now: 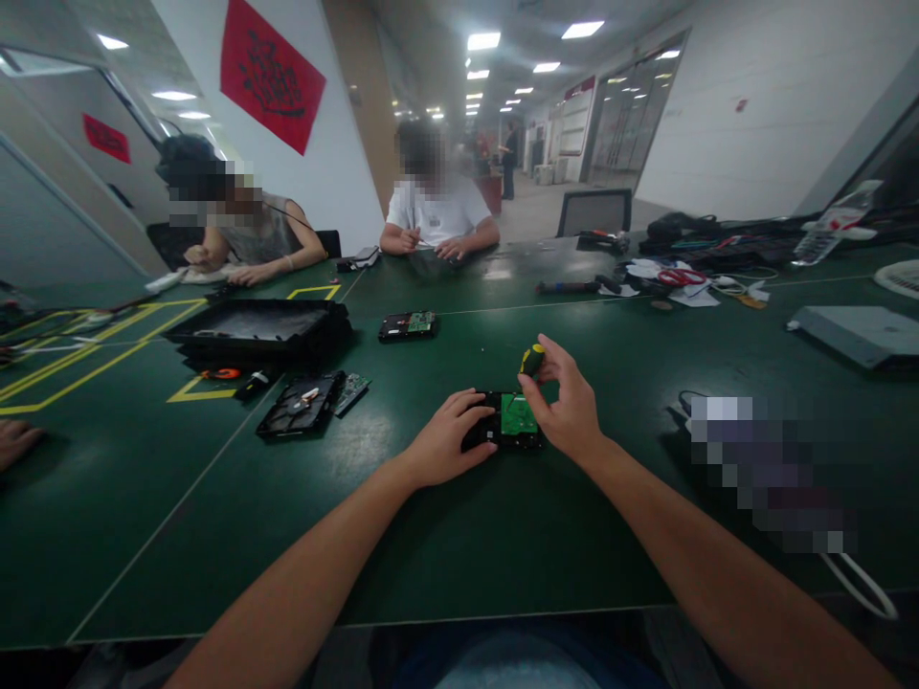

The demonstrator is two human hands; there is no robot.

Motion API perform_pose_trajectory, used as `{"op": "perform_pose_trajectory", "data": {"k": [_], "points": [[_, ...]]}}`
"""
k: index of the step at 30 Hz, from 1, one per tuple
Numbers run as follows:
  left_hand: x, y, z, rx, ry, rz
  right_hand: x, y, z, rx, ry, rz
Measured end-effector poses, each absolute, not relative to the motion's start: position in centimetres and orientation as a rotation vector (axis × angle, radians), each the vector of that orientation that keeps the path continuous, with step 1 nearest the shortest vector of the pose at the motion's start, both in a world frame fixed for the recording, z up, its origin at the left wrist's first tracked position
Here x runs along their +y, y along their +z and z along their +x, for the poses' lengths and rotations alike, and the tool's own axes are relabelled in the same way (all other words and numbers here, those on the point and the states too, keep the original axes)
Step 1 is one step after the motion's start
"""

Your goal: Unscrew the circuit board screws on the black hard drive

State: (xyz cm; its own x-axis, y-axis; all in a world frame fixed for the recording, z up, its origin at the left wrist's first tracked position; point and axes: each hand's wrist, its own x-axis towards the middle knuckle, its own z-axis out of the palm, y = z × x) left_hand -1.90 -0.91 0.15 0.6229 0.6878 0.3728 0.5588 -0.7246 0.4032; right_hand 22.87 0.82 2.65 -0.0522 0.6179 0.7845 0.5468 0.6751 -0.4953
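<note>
- The hard drive (518, 416), black with a green circuit board, is lying flat on the green table (402, 555), directly between the person's 2 hands.
- The left hand (449, 440) is gripping the left end of the hard drive, its thumb lying along the near edge and its fingers reaching to the far edge, slightly apart.
- The right hand (571, 397) is hovering over the right end of the hard drive, thumb and fingertips clamped on a yellow-and-black screwdriver (532, 360).
- The screwdriver is standing above the green board; whether its tip is touching the hard drive, I cannot tell.
- A second drive (407, 325) is lying beyond and to the left of the hard drive.
- An open black case (300, 405) is resting left of the hard drive, a loose circuit board (351, 393) leaning at its right side.
- A black tray (262, 321) is sitting farther left and beyond the hard drive, an orange-handled tool (221, 374) lying just in front of it.
- A grey box (858, 337) is resting well right of the hard drive.
- A person in a white top (437, 215) is sitting across the table, beyond the hard drive.
</note>
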Motion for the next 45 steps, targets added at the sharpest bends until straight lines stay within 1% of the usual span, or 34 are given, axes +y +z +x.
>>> {"op": "perform_pose_trajectory", "data": {"k": [4,10,16,22,29,35,41,45], "points": [[-0.96,0.23,-1.93,1.003,0.755,2.598,0.86,2.72,23.05,-1.714,0.041,-0.962],[-0.95,0.09,-1.95,1.015,0.76,2.596,0.75,2.97,23.09,-1.758,0.11,-0.954],[-1.01,0.16,-1.96,1.012,0.76,2.597,0.86,3.01,23.19,-1.734,0.033,-0.951],[-0.97,0.23,-1.84,1.005,0.783,2.593,0.9,2.79,23.04,-1.755,0.113,-0.927],[-0.95,0.22,-1.92,1.003,0.757,2.602,0.94,2.84,22.95,-1.71,0.031,-0.918],[-0.99,0.17,-1.91,1.009,0.768,2.604,0.8,2.93,22.87,-1.735,0.092,-0.894],[-0.93,0.06,-1.96,1.005,0.754,2.606,1.02,2.8,23.05,-1.699,0.0,-0.936],[-0.82,-0.18,-2.01,1.002,0.769,2.598,0.92,2.95,23.0,-1.708,0.055,-0.928]]}}
